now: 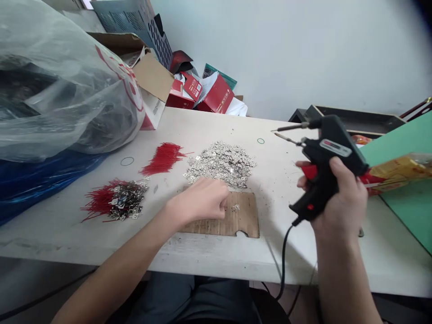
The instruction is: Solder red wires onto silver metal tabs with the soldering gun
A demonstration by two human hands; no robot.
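My right hand (340, 202) grips a black soldering gun (329, 157) by its handle, a finger at the red trigger. The gun's tip points left, raised over the table, and its cord hangs down. My left hand (207, 198) is closed over a piece of brown cardboard (248, 220); its fingertips are hidden, so I cannot see what they hold. A small metal tab (236, 207) lies on the cardboard just right of that hand. Behind it spreads a heap of small silver metal tabs (224, 162). Left of the heap is a bundle of red wires (162, 158).
Red wires with metal tabs (126, 200) at their ends are piled at the left. A large plastic bag (67, 99) bulges over the left side. Red boxes (216, 94) stand against the wall. A yellow packet (398, 173) and a green board (405, 202) are at the right.
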